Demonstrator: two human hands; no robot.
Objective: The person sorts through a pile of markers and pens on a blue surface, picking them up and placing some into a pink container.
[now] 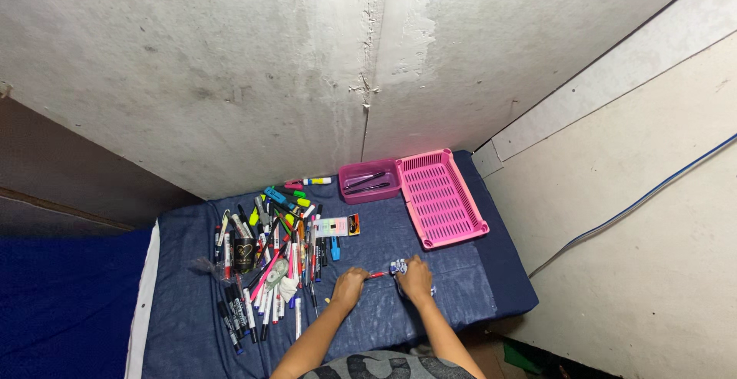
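Observation:
My left hand (349,285) and my right hand (415,277) are both down on a dark blue cloth (384,233). Between them lies a red pen (378,275); my left hand grips its near end. My right hand is closed around a small white and blue crumpled item (398,267) at the pen's other end. To the left spreads a large heap of pens and markers (265,260) in many colours, with a black cup (245,256) among them.
A small magenta box (369,191) holding two dark pens sits at the back. Beside it lies a pink slotted tray (441,196). A small card of items (336,226) rests in between. A rough concrete wall rises behind; a blue cable (637,202) runs along the right wall.

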